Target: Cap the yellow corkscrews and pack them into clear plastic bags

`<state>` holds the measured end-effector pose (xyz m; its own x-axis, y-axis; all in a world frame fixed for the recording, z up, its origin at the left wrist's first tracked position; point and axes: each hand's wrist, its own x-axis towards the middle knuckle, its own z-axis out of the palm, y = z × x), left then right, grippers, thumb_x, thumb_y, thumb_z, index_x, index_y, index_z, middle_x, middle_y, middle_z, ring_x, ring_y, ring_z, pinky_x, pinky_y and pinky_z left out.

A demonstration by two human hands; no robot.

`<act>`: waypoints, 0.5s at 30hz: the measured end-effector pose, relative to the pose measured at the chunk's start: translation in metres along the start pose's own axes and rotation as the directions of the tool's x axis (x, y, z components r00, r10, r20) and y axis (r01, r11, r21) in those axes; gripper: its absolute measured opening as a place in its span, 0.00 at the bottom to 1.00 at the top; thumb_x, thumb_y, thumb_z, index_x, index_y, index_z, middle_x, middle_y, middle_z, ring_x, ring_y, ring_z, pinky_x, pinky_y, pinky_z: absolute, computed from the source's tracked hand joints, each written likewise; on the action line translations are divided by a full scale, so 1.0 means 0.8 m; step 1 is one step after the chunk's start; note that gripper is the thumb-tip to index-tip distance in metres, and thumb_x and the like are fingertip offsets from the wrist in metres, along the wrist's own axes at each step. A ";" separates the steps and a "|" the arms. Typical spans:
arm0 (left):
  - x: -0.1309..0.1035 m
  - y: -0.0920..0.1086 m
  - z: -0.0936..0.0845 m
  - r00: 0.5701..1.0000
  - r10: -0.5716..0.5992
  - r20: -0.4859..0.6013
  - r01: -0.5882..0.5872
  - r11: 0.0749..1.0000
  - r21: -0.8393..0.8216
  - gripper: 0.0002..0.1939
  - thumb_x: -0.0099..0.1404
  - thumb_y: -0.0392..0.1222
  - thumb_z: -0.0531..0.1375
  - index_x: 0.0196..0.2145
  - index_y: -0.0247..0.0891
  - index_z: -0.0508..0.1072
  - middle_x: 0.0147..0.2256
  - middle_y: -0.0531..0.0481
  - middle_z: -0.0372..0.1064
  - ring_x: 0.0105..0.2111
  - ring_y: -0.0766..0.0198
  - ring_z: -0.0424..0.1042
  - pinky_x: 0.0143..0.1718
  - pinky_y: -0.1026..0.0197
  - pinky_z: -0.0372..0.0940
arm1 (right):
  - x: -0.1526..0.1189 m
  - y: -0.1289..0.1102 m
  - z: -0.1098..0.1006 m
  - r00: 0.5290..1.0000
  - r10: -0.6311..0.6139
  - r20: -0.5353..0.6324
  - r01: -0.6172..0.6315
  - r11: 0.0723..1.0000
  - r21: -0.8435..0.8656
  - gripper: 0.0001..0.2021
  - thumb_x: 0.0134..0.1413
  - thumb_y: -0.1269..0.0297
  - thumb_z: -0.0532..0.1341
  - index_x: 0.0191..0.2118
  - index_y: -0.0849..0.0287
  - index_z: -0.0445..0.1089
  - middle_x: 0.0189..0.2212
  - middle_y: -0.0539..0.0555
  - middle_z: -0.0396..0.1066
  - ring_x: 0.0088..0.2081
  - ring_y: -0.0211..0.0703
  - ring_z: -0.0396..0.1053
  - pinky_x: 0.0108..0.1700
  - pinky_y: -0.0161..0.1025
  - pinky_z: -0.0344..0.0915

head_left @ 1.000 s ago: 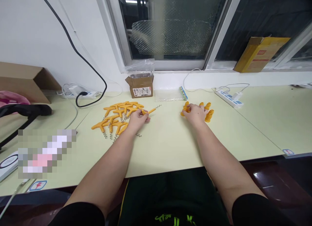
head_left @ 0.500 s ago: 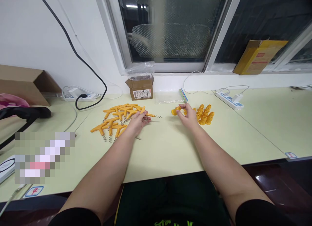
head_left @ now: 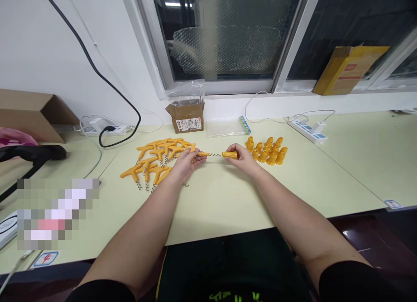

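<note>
My left hand [head_left: 186,164] is closed on a yellow corkscrew [head_left: 203,154], whose metal spiral points right. Facing that spiral's tip is a yellow ribbed sleeve [head_left: 229,154], held sideways by my right hand [head_left: 243,158]; a small gap seems to lie between the two parts. Under and left of my left hand, several yellow T-handled corkscrews [head_left: 132,172] lie in a loose pile. Several more yellow sleeves [head_left: 272,157] stand upright in a group to the right of my right hand.
Behind my hands stand an open brown carton [head_left: 188,118] and a clear plastic bag [head_left: 223,128]. Power strips [head_left: 308,131] with cables lie near the wall. A black headset-like item [head_left: 48,153] is at the left. The table edge [head_left: 221,236] runs close to my body.
My right hand has turned the sleeve onto its side, its narrow end now towards the spiral. The corkscrew in my left hand has shifted slightly right, closing the gap.
</note>
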<state>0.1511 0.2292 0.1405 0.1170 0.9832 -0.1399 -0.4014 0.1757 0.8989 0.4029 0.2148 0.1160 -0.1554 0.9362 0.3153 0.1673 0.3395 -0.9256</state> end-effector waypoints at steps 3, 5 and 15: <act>-0.002 -0.002 0.002 1.000 -0.008 0.029 0.008 1.000 0.026 0.07 0.65 0.35 0.66 0.36 0.35 0.70 0.34 0.47 0.77 0.36 0.61 0.82 0.50 0.55 0.76 | 0.000 0.003 0.001 0.999 0.005 0.036 -0.006 0.999 0.033 0.14 0.51 0.63 0.67 0.44 0.56 0.68 0.39 0.51 0.71 0.39 0.42 0.70 0.44 0.40 0.66; -0.004 -0.004 0.004 0.998 -0.010 0.060 0.008 0.999 0.043 0.07 0.64 0.34 0.66 0.37 0.35 0.70 0.34 0.47 0.78 0.37 0.61 0.82 0.50 0.56 0.76 | 0.000 0.004 0.003 0.999 -0.008 0.047 0.006 0.999 0.045 0.15 0.50 0.65 0.66 0.45 0.56 0.69 0.40 0.51 0.71 0.40 0.42 0.70 0.44 0.40 0.65; -0.010 -0.012 0.014 0.980 -0.092 0.178 0.078 0.994 0.082 0.14 0.58 0.35 0.69 0.36 0.37 0.67 0.36 0.47 0.79 0.38 0.60 0.83 0.46 0.57 0.76 | 0.000 0.009 0.011 0.997 -0.054 0.061 0.049 0.996 0.078 0.15 0.50 0.64 0.68 0.45 0.56 0.71 0.41 0.52 0.72 0.41 0.43 0.70 0.45 0.41 0.67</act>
<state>0.1643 0.2188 0.1376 0.3133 0.9385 -0.1453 -0.3154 0.2472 0.9162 0.3954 0.2162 0.1070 -0.2234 0.9092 0.3514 0.0827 0.3769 -0.9226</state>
